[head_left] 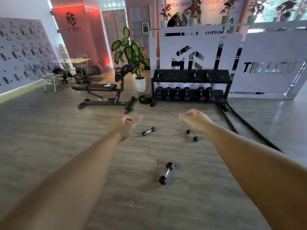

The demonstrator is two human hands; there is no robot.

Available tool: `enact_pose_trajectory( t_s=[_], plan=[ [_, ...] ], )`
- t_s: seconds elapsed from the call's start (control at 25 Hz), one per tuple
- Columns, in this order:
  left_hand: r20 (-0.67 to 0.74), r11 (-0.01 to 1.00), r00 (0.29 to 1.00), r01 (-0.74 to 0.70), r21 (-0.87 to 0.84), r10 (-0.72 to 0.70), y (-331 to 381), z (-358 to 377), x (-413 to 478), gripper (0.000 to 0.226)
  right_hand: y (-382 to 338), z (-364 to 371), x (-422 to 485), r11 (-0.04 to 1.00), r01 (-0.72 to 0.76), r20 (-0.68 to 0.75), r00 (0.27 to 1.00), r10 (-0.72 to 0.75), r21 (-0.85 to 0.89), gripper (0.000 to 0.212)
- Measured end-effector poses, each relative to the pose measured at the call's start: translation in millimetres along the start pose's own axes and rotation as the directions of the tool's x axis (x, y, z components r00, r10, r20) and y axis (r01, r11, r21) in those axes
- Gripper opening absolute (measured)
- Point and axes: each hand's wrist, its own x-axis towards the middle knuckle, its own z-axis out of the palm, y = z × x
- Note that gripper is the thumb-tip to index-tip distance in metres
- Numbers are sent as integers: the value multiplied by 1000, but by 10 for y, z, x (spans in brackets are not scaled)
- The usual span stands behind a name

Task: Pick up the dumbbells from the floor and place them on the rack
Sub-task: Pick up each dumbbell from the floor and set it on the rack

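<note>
Black weight bench [103,95] — potted plant [132,55] beside it, folding table [78,61] behind

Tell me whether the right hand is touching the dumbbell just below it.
Apart. In the head view the right hand is open above the floor, and bare floor shows between it and the dumbbell.

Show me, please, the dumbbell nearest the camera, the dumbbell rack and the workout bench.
Nearest dumbbell [166,173]: head view, on its metal handle.
Dumbbell rack [191,76]: head view, on its upper shelf.
Workout bench [94,87]: head view, on its black padded seat.
</note>
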Motion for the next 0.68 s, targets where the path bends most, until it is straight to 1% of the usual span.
enact_pose_trajectory(
  t_s=[0.08, 0.24, 0.36, 0.44, 0.52, 0.68],
  plan=[
    [-8, 1000, 1000, 15, -10, -15, -132, -62, 305, 77, -141, 172, 299, 1000, -18, 10, 1000, 18, -8, 98],
    [-18, 996, 997, 79, -27, -80, -499, -217, 1151, 81, -427, 652, 1033, 998, -55, 85, 995, 56, -14, 94],
    [27, 993, 993, 116, -10, -116, -695, -290, 1783, 88, -634, 924, 1554, 995, -95, 91, 991, 96, -12, 95],
    [30, 994, 994, 105, -12, -104, -765, -259, 2121, 90, -698, 1046, 1830, 994, -111, 93, 989, 111, -1, 93],
    [29, 992, 993, 112, -52, -111, -833, -174, 2489, 89, -724, 1158, 2157, 992, -126, 108, 986, 126, -2, 89],
    [76, 978, 982, 182, -98, -175, -905, 106, 3210, 95, -635, 1301, 2950, 991, -133, 147, 980, 132, 0, 87]
  ],
)
